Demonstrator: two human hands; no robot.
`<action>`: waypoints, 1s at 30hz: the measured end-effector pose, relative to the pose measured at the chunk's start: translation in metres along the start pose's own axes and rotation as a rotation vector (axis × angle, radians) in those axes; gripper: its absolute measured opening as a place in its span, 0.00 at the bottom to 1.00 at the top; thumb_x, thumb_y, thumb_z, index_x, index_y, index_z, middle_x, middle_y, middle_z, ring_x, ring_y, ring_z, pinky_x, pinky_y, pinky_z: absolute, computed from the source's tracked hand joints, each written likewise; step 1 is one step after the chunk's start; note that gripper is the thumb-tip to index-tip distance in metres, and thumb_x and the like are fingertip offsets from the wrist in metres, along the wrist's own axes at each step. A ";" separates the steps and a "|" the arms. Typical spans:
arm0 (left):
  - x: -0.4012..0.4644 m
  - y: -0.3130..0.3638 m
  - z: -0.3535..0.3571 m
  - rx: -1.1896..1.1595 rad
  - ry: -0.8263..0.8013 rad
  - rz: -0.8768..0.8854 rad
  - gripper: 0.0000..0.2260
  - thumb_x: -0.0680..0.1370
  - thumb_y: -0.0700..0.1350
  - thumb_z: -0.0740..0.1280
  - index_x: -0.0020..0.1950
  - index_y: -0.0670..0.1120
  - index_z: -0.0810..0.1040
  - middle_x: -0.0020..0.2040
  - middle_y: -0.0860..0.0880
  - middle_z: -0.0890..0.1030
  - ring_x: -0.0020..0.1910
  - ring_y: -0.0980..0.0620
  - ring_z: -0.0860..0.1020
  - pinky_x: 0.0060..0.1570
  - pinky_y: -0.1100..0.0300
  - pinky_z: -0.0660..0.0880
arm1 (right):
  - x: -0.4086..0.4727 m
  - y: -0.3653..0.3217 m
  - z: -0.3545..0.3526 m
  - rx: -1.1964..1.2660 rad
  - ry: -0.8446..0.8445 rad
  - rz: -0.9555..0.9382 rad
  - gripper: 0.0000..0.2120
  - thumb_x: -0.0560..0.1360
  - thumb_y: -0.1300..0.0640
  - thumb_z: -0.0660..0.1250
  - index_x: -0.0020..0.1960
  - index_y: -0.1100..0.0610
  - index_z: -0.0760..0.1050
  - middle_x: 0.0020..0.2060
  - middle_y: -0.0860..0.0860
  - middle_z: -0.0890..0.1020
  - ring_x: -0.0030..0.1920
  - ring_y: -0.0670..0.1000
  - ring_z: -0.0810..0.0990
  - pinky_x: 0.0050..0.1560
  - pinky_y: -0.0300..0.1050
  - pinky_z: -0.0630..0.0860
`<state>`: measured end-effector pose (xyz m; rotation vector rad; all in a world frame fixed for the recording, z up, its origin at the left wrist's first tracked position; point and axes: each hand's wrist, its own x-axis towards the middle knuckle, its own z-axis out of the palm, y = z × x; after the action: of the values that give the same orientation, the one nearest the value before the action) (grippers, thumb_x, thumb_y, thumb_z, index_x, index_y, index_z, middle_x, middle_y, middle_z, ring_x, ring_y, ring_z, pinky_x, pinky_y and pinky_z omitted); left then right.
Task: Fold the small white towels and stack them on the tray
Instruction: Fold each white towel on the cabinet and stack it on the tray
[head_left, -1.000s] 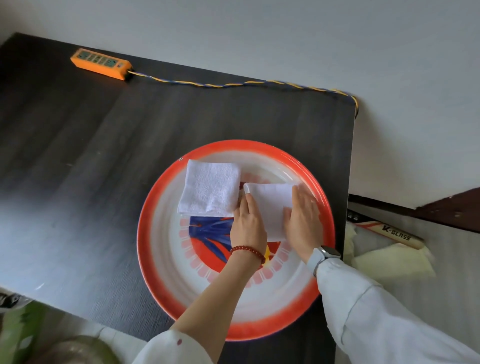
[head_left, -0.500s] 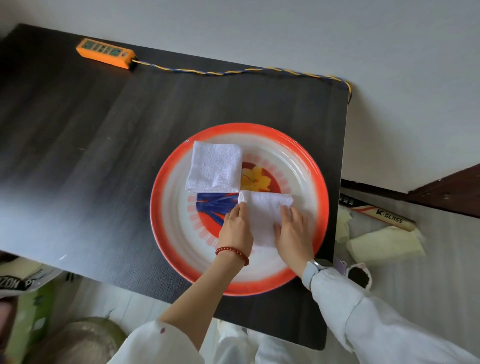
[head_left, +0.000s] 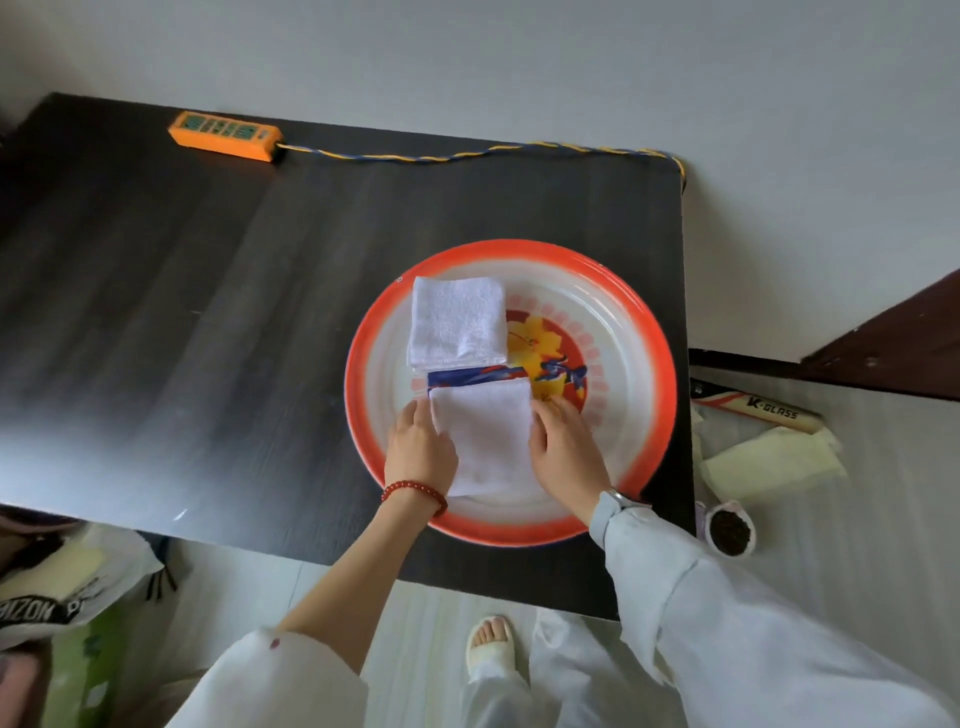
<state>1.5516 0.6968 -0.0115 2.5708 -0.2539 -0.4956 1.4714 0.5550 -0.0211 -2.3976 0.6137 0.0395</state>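
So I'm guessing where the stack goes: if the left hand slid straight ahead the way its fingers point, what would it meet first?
Probably the folded towel at the far side of the tray. The left hand points away from the person, with only a strip of painted tray floor between; height is hard to judge.

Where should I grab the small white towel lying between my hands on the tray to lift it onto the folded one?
Probably pinch the flat white towel by its left and right edges, coming in from both sides where the left hand and right hand already rest. It lies flat and limp, so lift both edges to keep it folded.
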 end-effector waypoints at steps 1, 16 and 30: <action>0.000 0.005 -0.003 0.018 0.019 0.016 0.21 0.78 0.39 0.59 0.71 0.40 0.63 0.71 0.43 0.65 0.68 0.42 0.66 0.65 0.51 0.64 | -0.004 0.001 -0.010 0.036 0.021 0.019 0.18 0.80 0.57 0.55 0.69 0.57 0.66 0.68 0.53 0.69 0.69 0.53 0.65 0.67 0.46 0.66; -0.190 0.327 0.086 0.160 -0.308 0.949 0.14 0.78 0.45 0.59 0.63 0.44 0.74 0.61 0.44 0.75 0.60 0.43 0.73 0.59 0.51 0.71 | -0.250 0.166 -0.267 0.162 0.548 0.431 0.11 0.78 0.62 0.59 0.55 0.62 0.78 0.52 0.58 0.82 0.54 0.57 0.79 0.55 0.47 0.72; -0.760 0.532 0.320 0.069 -0.803 1.717 0.11 0.78 0.43 0.59 0.56 0.41 0.77 0.55 0.43 0.79 0.57 0.46 0.76 0.54 0.55 0.74 | -0.819 0.384 -0.399 0.116 1.187 1.084 0.12 0.77 0.61 0.58 0.56 0.58 0.77 0.51 0.55 0.83 0.52 0.55 0.80 0.50 0.40 0.71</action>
<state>0.6849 0.3043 0.2287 1.1804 -2.3277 -0.6715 0.5242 0.3972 0.2129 -1.4752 2.2537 -0.9506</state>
